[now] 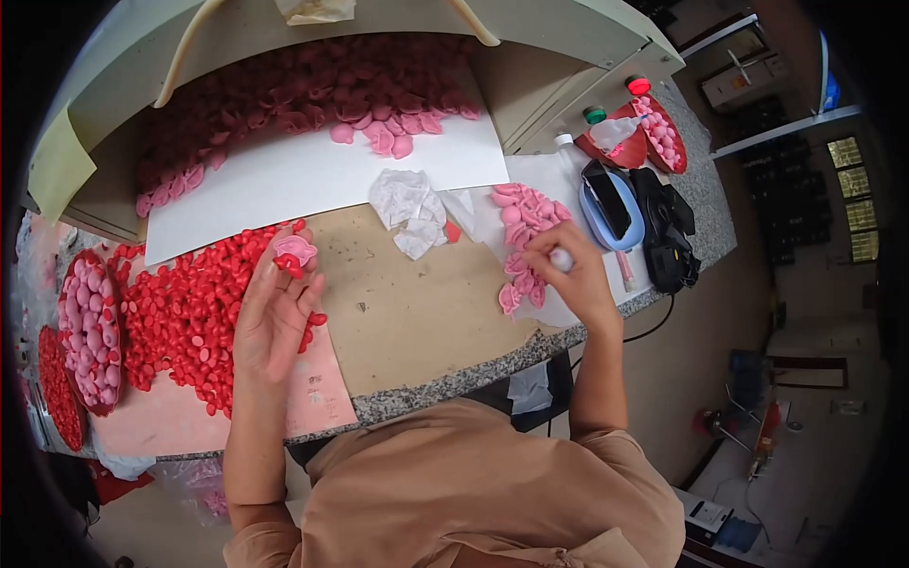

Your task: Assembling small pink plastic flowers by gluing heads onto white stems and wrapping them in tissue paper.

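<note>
Left of centre, the left hand (272,322) holds a pink scalloped shell (295,248) and red bits (288,265) at loosely curled fingertips. Right of centre, the right hand (579,279) curls round something white (561,259) — unclear what — by pink shells (521,210): a picking step, I'd judge, calling for a light pinch.

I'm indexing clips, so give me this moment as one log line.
left hand: holds pink piece | right hand: holds white object, by pink pile | red pile: beside left hand

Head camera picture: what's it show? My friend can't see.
A person's left hand holds a pink cupped piece by many small red pieces; the right hand, with a whitish object in it, is at a cluster of pink pieces on a workbench.
</note>
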The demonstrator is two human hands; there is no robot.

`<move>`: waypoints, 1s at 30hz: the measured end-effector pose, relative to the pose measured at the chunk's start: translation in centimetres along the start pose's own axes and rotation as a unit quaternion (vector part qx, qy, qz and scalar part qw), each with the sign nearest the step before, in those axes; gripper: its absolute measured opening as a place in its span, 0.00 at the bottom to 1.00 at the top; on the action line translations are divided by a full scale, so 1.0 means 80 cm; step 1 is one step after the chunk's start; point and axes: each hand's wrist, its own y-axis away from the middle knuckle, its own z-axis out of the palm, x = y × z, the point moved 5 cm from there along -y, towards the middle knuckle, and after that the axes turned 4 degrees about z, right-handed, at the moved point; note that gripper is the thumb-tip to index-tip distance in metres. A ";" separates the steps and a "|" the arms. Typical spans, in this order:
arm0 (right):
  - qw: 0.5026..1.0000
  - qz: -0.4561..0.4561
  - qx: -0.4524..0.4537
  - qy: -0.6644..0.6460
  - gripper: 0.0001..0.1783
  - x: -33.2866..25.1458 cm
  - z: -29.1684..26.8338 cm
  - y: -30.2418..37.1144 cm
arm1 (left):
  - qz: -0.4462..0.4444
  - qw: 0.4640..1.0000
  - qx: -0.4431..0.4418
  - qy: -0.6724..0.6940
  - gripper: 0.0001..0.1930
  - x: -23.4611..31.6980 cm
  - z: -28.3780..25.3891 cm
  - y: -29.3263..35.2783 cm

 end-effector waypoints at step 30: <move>0.988 -0.021 -0.149 -0.033 0.17 -0.091 0.120 -0.007 | -0.073 0.995 -0.060 -0.021 0.21 -0.016 0.005 0.006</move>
